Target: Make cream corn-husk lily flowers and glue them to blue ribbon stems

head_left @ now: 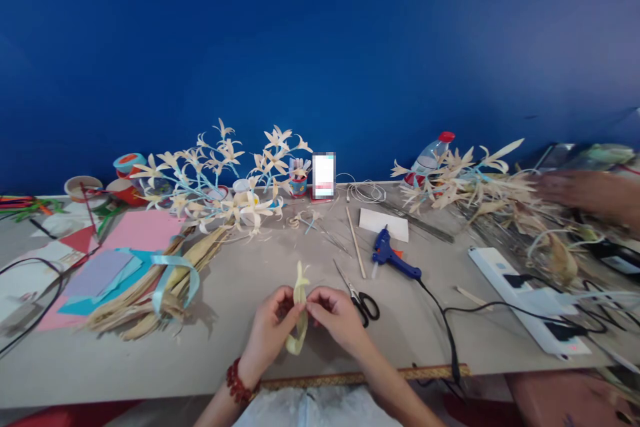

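Between my two hands is a pale yellow-green strip (295,344), like corn husk, with its lower end curled into a loop and a thin tip standing up. My left hand (274,323), with a red bead bracelet at the wrist, pinches it from the left side. From the right, the fingers of my right hand (336,317) are closed on the same strip. Black-handled scissors (369,307) lie just beyond my right hand. A blue glue gun (393,255) rests on the table farther right, beside a thin wooden stick (356,243).
Pale husk flowers (215,177) stand at the back left, more flowers (460,177) at the right. Dried husks (145,293) and coloured paper (143,230) lie left. A white power strip (525,300) with black cords is at right. Another person's blurred hand (590,197) is at far right.
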Demonstrator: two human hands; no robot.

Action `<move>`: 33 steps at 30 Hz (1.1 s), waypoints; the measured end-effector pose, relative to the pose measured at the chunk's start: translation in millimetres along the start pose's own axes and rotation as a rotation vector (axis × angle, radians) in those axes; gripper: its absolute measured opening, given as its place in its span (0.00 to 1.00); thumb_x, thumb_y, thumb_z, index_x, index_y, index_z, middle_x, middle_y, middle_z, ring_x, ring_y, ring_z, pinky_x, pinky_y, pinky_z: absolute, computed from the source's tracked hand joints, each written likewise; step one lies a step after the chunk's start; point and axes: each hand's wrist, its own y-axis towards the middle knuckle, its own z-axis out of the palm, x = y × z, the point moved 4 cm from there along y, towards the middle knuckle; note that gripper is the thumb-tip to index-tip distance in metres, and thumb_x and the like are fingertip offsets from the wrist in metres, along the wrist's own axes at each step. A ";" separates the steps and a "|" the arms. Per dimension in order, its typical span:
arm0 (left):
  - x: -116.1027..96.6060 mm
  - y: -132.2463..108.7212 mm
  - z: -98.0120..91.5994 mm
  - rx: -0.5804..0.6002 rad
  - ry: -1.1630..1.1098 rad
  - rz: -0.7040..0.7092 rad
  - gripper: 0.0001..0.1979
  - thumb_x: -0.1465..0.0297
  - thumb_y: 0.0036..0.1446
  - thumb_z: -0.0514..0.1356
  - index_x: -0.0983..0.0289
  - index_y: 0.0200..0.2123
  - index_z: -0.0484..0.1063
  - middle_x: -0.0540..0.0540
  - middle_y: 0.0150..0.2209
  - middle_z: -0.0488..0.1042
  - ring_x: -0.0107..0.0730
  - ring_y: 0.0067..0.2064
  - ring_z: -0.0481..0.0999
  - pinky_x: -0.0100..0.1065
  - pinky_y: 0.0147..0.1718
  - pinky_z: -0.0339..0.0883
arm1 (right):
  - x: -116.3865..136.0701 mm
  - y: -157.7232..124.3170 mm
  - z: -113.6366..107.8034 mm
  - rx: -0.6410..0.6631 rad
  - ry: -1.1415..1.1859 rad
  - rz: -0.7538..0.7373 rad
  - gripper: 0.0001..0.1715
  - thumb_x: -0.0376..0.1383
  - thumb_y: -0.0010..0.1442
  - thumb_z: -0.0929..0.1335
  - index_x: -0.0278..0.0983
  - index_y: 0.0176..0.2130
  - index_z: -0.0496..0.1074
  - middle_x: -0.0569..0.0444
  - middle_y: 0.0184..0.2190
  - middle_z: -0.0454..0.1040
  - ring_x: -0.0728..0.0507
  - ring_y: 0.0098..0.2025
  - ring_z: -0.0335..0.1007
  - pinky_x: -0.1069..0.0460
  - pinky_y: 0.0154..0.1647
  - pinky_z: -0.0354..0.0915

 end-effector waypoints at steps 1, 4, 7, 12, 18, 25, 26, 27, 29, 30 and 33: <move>0.1 0.5 -0.5 -0.012 0.052 0.021 0.11 0.62 0.57 0.59 0.64 0.32 0.71 0.51 0.28 0.72 0.30 0.30 0.69 0.29 0.30 0.64 | 1.1 -0.1 -0.2 -0.004 -0.024 -0.010 0.09 0.37 0.54 0.67 0.36 0.25 0.69 0.60 0.19 0.65 0.51 0.20 0.62 0.56 0.22 0.58; 1.2 1.5 -2.0 -0.043 0.134 0.067 0.10 0.63 0.58 0.58 0.63 0.31 0.72 0.51 0.27 0.72 0.30 0.30 0.70 0.29 0.30 0.65 | 4.9 -0.4 -1.5 -0.023 -0.142 -0.060 0.08 0.36 0.55 0.66 0.36 0.25 0.69 0.60 0.18 0.65 0.50 0.21 0.61 0.57 0.22 0.57; 2.9 2.1 -2.7 -0.050 0.155 0.082 0.09 0.63 0.57 0.58 0.63 0.31 0.72 0.51 0.27 0.72 0.31 0.29 0.70 0.29 0.30 0.65 | 10.5 -1.4 -2.7 -0.049 -0.302 -0.128 0.07 0.33 0.55 0.65 0.36 0.26 0.70 0.58 0.20 0.68 0.49 0.23 0.62 0.56 0.25 0.57; 3.4 2.8 -3.4 -0.046 0.195 0.082 0.08 0.65 0.57 0.58 0.63 0.33 0.73 0.52 0.29 0.74 0.33 0.31 0.72 0.29 0.31 0.66 | 18.4 -3.2 -2.0 -0.074 -0.473 -0.167 0.06 0.31 0.54 0.66 0.37 0.26 0.71 0.58 0.21 0.69 0.49 0.24 0.64 0.56 0.26 0.56; -5.1 1.3 -4.6 -0.072 0.265 0.137 0.06 0.69 0.56 0.57 0.62 0.34 0.74 0.53 0.30 0.76 0.34 0.33 0.74 0.30 0.33 0.65 | 22.1 -3.8 -1.0 -0.106 -0.593 -0.205 0.05 0.30 0.53 0.66 0.37 0.27 0.71 0.57 0.22 0.70 0.47 0.26 0.65 0.56 0.27 0.56; -7.7 2.0 -2.7 -0.069 0.349 0.128 0.06 0.69 0.57 0.56 0.62 0.29 0.71 0.50 0.26 0.72 0.32 0.29 0.70 0.29 0.29 0.62 | 23.3 -3.4 0.4 -0.088 -0.592 -0.188 0.05 0.29 0.52 0.67 0.37 0.26 0.70 0.58 0.22 0.70 0.48 0.25 0.65 0.56 0.26 0.56; -8.2 2.0 -2.4 -0.079 0.381 0.140 0.06 0.69 0.56 0.57 0.62 0.28 0.69 0.50 0.25 0.71 0.31 0.28 0.69 0.29 0.28 0.61 | 23.3 -3.6 1.1 -0.087 -0.593 -0.193 0.05 0.29 0.52 0.67 0.37 0.25 0.69 0.58 0.22 0.70 0.48 0.26 0.65 0.56 0.26 0.56; -8.8 1.9 -2.1 -0.090 0.417 0.153 0.05 0.70 0.55 0.57 0.62 0.27 0.68 0.49 0.25 0.71 0.31 0.28 0.69 0.29 0.28 0.61 | 23.3 -3.7 1.9 -0.087 -0.595 -0.202 0.06 0.29 0.52 0.67 0.37 0.25 0.69 0.58 0.23 0.70 0.48 0.26 0.65 0.56 0.26 0.55; -9.6 1.6 -1.0 -0.106 0.490 0.173 0.05 0.71 0.54 0.57 0.61 0.25 0.66 0.49 0.24 0.69 0.31 0.27 0.68 0.29 0.28 0.60 | 22.5 -4.0 3.7 -0.083 -0.588 -0.221 0.06 0.29 0.52 0.66 0.37 0.25 0.68 0.58 0.23 0.69 0.48 0.26 0.64 0.56 0.27 0.55; -9.8 1.4 -0.6 -0.110 0.518 0.181 0.05 0.71 0.54 0.57 0.61 0.25 0.66 0.49 0.24 0.69 0.31 0.27 0.68 0.29 0.28 0.60 | 21.6 -4.0 4.4 -0.087 -0.569 -0.224 0.06 0.29 0.52 0.66 0.37 0.25 0.67 0.58 0.23 0.68 0.48 0.26 0.63 0.56 0.27 0.55; -7.8 2.6 -3.0 -0.115 0.553 0.178 0.04 0.71 0.55 0.56 0.61 0.27 0.66 0.49 0.25 0.70 0.32 0.28 0.70 0.30 0.29 0.62 | 17.8 -3.2 3.2 -0.126 -0.424 -0.207 0.05 0.30 0.51 0.66 0.37 0.24 0.65 0.59 0.21 0.64 0.49 0.24 0.60 0.55 0.25 0.53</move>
